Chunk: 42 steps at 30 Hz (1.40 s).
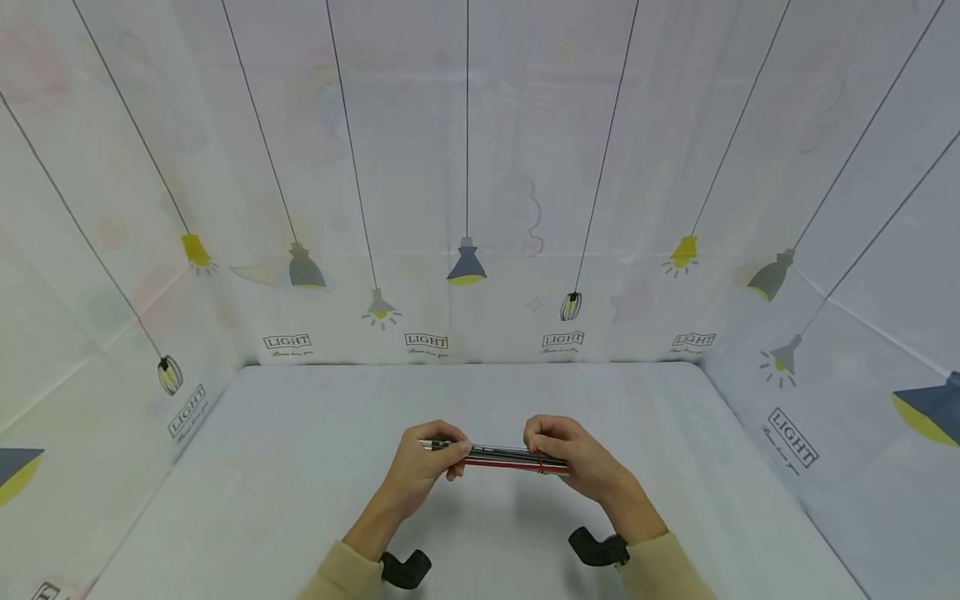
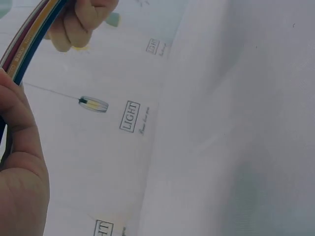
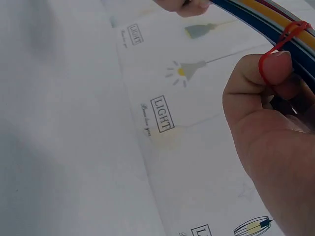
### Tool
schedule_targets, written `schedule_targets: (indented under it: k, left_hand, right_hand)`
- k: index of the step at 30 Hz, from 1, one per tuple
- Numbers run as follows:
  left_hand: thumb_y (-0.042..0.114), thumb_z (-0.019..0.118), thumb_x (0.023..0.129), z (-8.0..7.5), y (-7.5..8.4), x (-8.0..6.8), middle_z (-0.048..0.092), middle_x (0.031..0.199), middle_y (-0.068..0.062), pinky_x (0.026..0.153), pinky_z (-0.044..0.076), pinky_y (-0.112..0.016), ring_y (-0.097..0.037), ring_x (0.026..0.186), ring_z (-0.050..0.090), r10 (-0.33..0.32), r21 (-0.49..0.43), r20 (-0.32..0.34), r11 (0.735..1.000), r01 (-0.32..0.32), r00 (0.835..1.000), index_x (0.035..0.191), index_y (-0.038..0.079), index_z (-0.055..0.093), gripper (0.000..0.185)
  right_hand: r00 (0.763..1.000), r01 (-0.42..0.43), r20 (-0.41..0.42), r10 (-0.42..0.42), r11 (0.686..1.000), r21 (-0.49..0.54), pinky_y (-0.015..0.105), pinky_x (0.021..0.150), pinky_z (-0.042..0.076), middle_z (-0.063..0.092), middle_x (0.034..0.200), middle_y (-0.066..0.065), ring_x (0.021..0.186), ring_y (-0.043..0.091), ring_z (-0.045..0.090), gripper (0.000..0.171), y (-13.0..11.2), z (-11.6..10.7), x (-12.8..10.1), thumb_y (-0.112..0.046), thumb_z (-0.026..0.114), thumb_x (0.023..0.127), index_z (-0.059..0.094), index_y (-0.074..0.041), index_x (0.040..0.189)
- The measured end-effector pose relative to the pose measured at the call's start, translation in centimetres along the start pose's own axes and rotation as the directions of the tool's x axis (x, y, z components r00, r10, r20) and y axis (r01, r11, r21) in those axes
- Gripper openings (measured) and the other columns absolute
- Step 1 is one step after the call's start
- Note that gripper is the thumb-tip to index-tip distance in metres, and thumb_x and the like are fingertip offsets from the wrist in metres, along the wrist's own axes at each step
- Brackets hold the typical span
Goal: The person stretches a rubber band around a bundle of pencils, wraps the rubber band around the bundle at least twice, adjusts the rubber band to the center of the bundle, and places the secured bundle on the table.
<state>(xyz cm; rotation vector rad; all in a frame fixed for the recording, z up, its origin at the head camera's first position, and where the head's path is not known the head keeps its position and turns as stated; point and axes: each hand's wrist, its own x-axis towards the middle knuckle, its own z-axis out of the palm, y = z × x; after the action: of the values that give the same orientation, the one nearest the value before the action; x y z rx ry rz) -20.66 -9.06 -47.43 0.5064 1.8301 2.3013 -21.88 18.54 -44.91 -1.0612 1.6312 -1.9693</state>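
Observation:
A bundle of pencils (image 1: 498, 457) is held level above the table, dark, red and yellow ones side by side. At its left end my left hand (image 1: 429, 463) grips it between thumb and curled fingers. My right hand (image 1: 583, 458) is at the other end, fingers curled about the bundle. A red rubber band (image 3: 295, 30) goes around the pencils there and loops over the right thumb (image 3: 275, 69) in the right wrist view. In the left wrist view the pencils (image 2: 37, 34) run from the left fingers up toward the right hand. The palm hides the bundle's right tip.
A white-covered table (image 1: 315, 492) lies beneath both hands. Pale curtains (image 1: 495, 150) printed with hanging lamps stand behind it and at both sides. Each wrist wears a black mount (image 1: 597, 548) below a beige sleeve (image 1: 667, 571).

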Motion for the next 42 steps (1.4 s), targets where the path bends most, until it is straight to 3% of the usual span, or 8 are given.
schedule_targets:
  k: [4,7,12,15,20,27,38,42]
  left_hand:
    - [0.009,0.078,0.090,0.2,-0.1,0.2,0.064,0.079,-0.012,0.057,0.051,-0.024,-0.016,0.062,0.060,0.032,-0.001,-0.023,0.999,-0.032,0.999,0.098,-0.010,0.065,0.025]
    - [0.008,0.078,0.090,0.2,-0.1,0.4,0.064,0.080,-0.013,0.057,0.051,-0.024,-0.016,0.063,0.060,0.052,0.017,-0.034,0.999,-0.051,0.998,0.098,-0.010,0.066,0.023]
    - [0.010,0.079,0.090,0.2,-0.4,0.3,0.064,0.079,-0.013,0.058,0.052,-0.024,-0.017,0.063,0.061,0.054,0.028,-0.054,0.998,-0.053,0.997,0.099,-0.009,0.066,0.024]
    - [0.012,0.079,0.090,0.0,-0.5,0.1,0.064,0.078,-0.012,0.058,0.052,-0.025,-0.017,0.063,0.061,0.049,0.037,-0.069,0.998,-0.047,0.996,0.099,-0.008,0.067,0.025]
    - [0.014,0.080,0.089,-0.3,-0.5,-0.1,0.065,0.079,-0.014,0.059,0.053,-0.025,-0.018,0.064,0.061,0.039,0.042,-0.079,0.998,-0.036,0.996,0.099,-0.008,0.067,0.028]
    - [0.013,0.080,0.089,-0.5,-0.6,0.0,0.065,0.086,-0.014,0.060,0.054,-0.025,-0.018,0.066,0.063,0.037,0.029,-0.088,0.999,-0.035,0.995,0.100,-0.007,0.067,0.026]
    - [0.006,0.080,0.086,-1.5,-0.5,-0.2,0.070,0.100,-0.020,0.077,0.060,-0.032,-0.019,0.075,0.071,-0.037,0.006,0.021,0.999,0.037,0.999,0.110,-0.009,0.071,0.029]
    - [0.013,0.072,0.096,-1.5,-0.4,-0.2,0.069,0.106,-0.021,0.075,0.060,-0.032,-0.021,0.078,0.071,-0.019,-0.032,0.042,0.999,0.020,0.999,0.112,-0.015,0.067,0.033]
  right_hand:
    - [0.999,0.005,-0.052,-0.003,0.999,0.037,0.026,0.069,0.045,0.051,0.087,0.003,0.075,0.012,0.048,0.022,-0.1,0.3,-0.1,0.001,0.038,0.105,0.057,0.000,0.095]
    - [0.989,-0.044,-0.144,0.043,0.999,0.002,0.029,0.078,0.054,0.057,0.096,0.005,0.081,0.014,0.059,0.018,-0.2,0.6,-0.2,-0.004,0.044,0.106,0.058,0.005,0.100]
    - [0.929,-0.161,-0.353,0.113,0.981,-0.109,0.035,0.086,0.056,0.061,0.109,0.012,0.097,0.021,0.062,0.023,-0.5,0.9,-0.9,-0.016,0.057,0.105,0.059,0.006,0.112]
    - [0.904,-0.208,-0.410,0.121,0.962,-0.175,0.039,0.090,0.054,0.060,0.118,0.018,0.104,0.028,0.062,0.022,-0.8,0.8,-1.5,-0.016,0.058,0.104,0.061,0.003,0.115]
    - [0.907,-0.227,-0.405,0.119,0.946,-0.231,0.044,0.086,0.058,0.060,0.120,0.026,0.093,0.031,0.070,0.022,-1.3,0.6,-2.4,-0.013,0.065,0.099,0.064,0.001,0.117]
    - [0.911,-0.208,-0.397,0.109,0.954,-0.217,0.042,0.088,0.058,0.070,0.110,0.019,0.089,0.029,0.073,0.030,-1.0,0.7,-2.9,-0.008,0.074,0.093,0.067,0.003,0.119]
    - [0.894,-0.218,-0.438,0.098,0.948,-0.233,0.043,0.088,0.058,0.070,0.105,0.021,0.090,0.035,0.072,0.029,0.0,1.5,-2.9,-0.011,0.077,0.091,0.068,0.000,0.116]
    - [0.886,-0.206,-0.456,0.083,0.952,-0.228,0.039,0.087,0.058,0.071,0.104,0.022,0.089,0.031,0.072,0.029,0.2,1.7,-2.9,-0.011,0.078,0.091,0.068,0.000,0.116]
